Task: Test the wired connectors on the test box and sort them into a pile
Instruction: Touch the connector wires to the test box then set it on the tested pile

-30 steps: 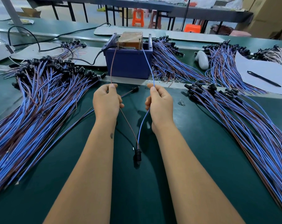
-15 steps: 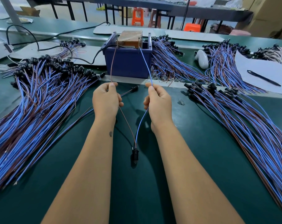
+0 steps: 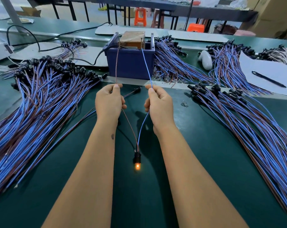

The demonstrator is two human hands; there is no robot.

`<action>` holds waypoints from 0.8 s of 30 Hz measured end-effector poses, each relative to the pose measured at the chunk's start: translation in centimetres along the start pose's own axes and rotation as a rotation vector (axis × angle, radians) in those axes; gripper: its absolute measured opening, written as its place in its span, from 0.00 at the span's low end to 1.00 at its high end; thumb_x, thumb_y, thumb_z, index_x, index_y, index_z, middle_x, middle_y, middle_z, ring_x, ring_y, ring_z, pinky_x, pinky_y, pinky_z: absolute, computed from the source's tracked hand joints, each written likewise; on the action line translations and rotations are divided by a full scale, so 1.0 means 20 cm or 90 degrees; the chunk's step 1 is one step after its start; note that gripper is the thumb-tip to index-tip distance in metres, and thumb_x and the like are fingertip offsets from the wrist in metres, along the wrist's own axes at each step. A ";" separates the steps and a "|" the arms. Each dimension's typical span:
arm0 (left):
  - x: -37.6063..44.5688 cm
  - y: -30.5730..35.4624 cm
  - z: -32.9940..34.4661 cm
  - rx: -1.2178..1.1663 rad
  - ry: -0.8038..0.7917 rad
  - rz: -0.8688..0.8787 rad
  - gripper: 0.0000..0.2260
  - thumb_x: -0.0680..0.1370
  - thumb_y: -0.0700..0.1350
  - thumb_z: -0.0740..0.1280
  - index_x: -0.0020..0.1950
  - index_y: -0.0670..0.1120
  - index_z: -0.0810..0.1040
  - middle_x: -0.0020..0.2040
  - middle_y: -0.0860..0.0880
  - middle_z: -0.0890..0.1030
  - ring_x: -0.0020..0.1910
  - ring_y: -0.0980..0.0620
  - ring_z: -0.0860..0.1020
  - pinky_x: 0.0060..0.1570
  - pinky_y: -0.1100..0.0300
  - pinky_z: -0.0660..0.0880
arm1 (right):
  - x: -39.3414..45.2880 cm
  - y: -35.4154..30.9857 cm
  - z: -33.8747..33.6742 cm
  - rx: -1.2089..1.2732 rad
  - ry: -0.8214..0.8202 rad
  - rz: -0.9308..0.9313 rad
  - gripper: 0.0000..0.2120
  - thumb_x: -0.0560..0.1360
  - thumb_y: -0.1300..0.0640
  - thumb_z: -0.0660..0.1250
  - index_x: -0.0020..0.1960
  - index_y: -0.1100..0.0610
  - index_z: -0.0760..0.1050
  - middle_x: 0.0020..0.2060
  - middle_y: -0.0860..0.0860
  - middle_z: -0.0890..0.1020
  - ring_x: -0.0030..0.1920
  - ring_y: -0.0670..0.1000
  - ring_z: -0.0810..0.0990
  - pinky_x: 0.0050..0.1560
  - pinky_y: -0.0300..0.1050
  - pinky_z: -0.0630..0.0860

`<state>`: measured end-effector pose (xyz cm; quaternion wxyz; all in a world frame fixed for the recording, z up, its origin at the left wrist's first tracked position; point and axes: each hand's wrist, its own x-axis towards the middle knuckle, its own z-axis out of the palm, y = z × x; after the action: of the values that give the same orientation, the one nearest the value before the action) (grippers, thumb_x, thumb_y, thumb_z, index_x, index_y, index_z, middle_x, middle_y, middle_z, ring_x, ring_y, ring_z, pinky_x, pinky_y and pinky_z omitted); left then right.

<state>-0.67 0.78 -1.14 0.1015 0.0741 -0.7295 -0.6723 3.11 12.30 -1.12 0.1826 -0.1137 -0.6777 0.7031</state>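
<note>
Head view: two bare forearms reach forward over a green table (image 3: 205, 186); both are cut off at the bottom edge.
Connector under test: one black connector (image 3: 137, 156) hangs between the wrists, with one small bulb (image 3: 137, 167) glowing orange at its lower end.
Wires: two run up from it, one brown wire (image 3: 116, 66) and one blue wire (image 3: 146, 65).
Left hand (image 3: 108, 102): fingers curled, thumb and forefinger pinching the brown wire.
Right hand (image 3: 159, 106): fingers curled, pinching the blue wire.
Loose lead: one more wired connector (image 3: 137, 89) lies on the table just beyond the hands, partly hidden behind the left hand.
Left pile (image 3: 37, 104): too many wired connectors to count; runs off the left edge.
Right pile (image 3: 248, 122): likewise uncountable; runs off the right edge.
Test box (image 3: 134, 38): one brown box sits in one blue bin (image 3: 131, 63); both held wires reach its top, but the contact points are too small to make out.
Farther back: more bundles (image 3: 172, 63) beside the bin, one pen (image 3: 268, 79) on white paper (image 3: 271, 69), one white object (image 3: 205, 60) of unclear kind.
</note>
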 end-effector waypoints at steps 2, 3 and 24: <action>0.00 0.00 0.00 0.005 -0.001 0.000 0.11 0.84 0.45 0.57 0.54 0.49 0.80 0.27 0.53 0.74 0.21 0.59 0.72 0.28 0.66 0.71 | 0.00 0.00 0.00 -0.005 -0.002 0.000 0.11 0.82 0.57 0.58 0.57 0.53 0.78 0.23 0.45 0.71 0.26 0.42 0.70 0.33 0.39 0.71; 0.00 0.00 0.00 0.005 -0.001 -0.001 0.11 0.84 0.45 0.57 0.54 0.49 0.80 0.27 0.53 0.74 0.21 0.59 0.72 0.27 0.67 0.71 | 0.00 0.00 0.00 -0.006 -0.002 0.000 0.11 0.82 0.57 0.58 0.58 0.54 0.78 0.23 0.44 0.71 0.26 0.42 0.70 0.33 0.40 0.71; -0.08 0.06 0.03 -0.117 -0.219 0.013 0.09 0.82 0.42 0.63 0.51 0.43 0.83 0.29 0.56 0.79 0.24 0.62 0.74 0.26 0.71 0.69 | -0.02 0.02 0.06 -0.111 -0.093 -0.130 0.09 0.80 0.60 0.62 0.50 0.55 0.81 0.31 0.42 0.76 0.35 0.48 0.73 0.42 0.48 0.71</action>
<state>0.77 1.95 -0.04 -0.0114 -0.0586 -0.6722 -0.7379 2.93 11.14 -1.58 0.1931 -0.0081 -0.7560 0.6254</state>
